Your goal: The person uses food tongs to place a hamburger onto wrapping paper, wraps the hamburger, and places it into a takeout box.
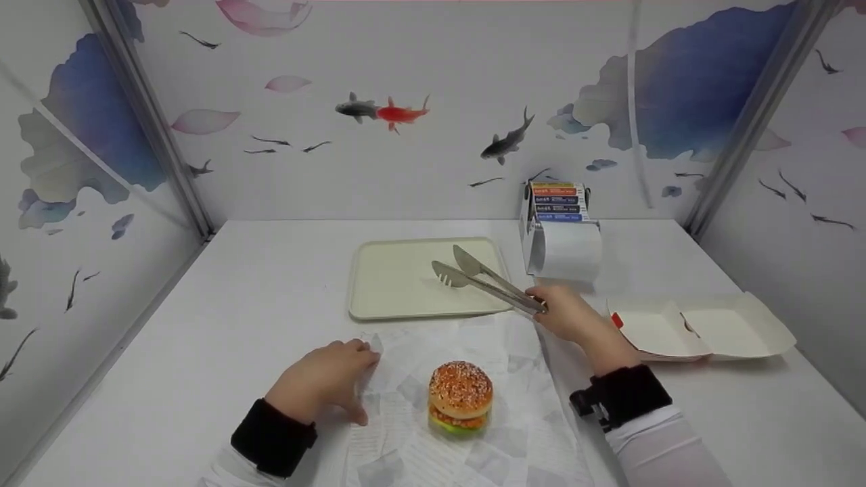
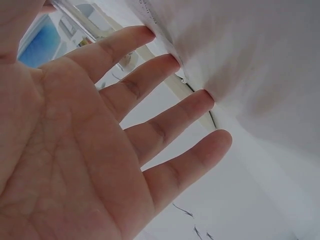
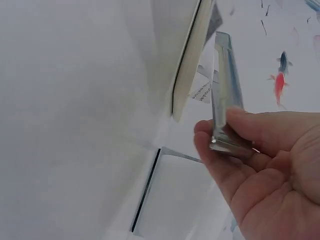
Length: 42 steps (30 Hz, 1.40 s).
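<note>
In the head view a burger (image 1: 461,391) with a seeded bun sits on a sheet of printed wrapping paper (image 1: 521,419). My left hand (image 1: 328,380) is at the paper's left edge, fingers extended and holding nothing; in the left wrist view its fingers (image 2: 175,165) are straight and spread. With my right hand (image 1: 574,316) I grip metal tongs (image 1: 499,292) by the joined end. Their spread tips, one a slotted fork shape, point over the pale tray (image 1: 392,281). In the right wrist view the thumb and fingers pinch the tongs (image 3: 227,80).
At the back right stands a holder (image 1: 565,247) with several stacked colored packets and a white front. An unfolded cardboard food box (image 1: 734,331) lies on the right side. Painted wall panels (image 1: 433,155) with fish enclose the white table (image 1: 183,352).
</note>
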### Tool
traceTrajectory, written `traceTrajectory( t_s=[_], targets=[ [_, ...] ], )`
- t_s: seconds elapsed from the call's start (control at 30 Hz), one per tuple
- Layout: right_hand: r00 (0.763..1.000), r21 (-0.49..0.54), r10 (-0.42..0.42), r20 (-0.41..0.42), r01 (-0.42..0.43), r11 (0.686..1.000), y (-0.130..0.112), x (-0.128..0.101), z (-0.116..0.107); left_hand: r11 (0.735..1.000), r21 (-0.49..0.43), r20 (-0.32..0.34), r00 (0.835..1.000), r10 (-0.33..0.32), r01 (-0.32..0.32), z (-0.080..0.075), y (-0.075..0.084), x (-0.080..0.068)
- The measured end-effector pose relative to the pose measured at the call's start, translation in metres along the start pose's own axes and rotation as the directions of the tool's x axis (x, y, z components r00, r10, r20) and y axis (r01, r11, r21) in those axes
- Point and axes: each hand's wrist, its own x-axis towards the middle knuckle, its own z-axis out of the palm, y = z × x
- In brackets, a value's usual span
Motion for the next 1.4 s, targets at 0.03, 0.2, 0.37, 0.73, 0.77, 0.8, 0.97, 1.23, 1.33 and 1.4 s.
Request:
traceTrajectory(
  t_s=[0.03,0.2,0.37,0.73,0.77,0.8,0.97,1.23,1.33,1.4],
  targets=[
    [1.0,-0.032,0.003,0.006,-0.003,0.999,0.0,0.0,0.001,1.0,-0.003,0.002,1.0,-0.003,0.003,0.0,0.0,0.0],
    [0.999,-0.101,0.05,-0.009,-0.05,0.994,0.002,-0.004,0.0,1.0,-0.003,0.004,1.0,0.0,0.0,0.0,0.0,0.002],
    [0.999,-0.183,0.044,-0.012,-0.046,0.982,-0.004,-0.011,-0.004,1.0,-0.006,0.007,1.0,0.001,-0.001,0.0,0.001,0.002],
    [0.994,-0.246,-0.066,0.089,0.086,0.965,-0.042,-0.048,-0.022,1.0,-0.004,-0.002,1.0,0.015,-0.015,0.0,0.001,0.001],
    [0.991,-0.26,-0.061,0.116,0.089,0.962,-0.044,-0.052,-0.022,1.0,-0.01,-0.005,1.0,0.014,-0.014,0.0,0.0,0.001],
    [0.988,-0.275,-0.055,0.142,0.093,0.957,-0.045,-0.058,-0.022,1.0,-0.02,-0.008,1.0,0.009,-0.01,0.0,0.0,0.001],
    [0.949,-0.299,0.017,0.314,0.082,0.951,-0.047,-0.076,-0.012,0.996,-0.08,-0.065,0.997,-0.044,0.039,0.001,-0.002,0.007],
    [0.882,-0.42,0.124,0.454,0.09,0.903,-0.06,-0.083,0.012,0.983,-0.147,-0.095,0.987,-0.128,0.114,0.001,-0.007,0.011],
    [0.876,-0.444,0.115,0.469,0.122,0.888,-0.066,-0.085,0.018,0.979,-0.165,-0.085,0.987,-0.138,0.123,0.001,-0.009,0.01],
    [0.874,-0.445,0.112,0.472,0.127,0.886,-0.069,-0.086,0.02,0.982,-0.149,-0.091,0.987,-0.133,0.119,0.001,-0.01,0.01]
  ],
)
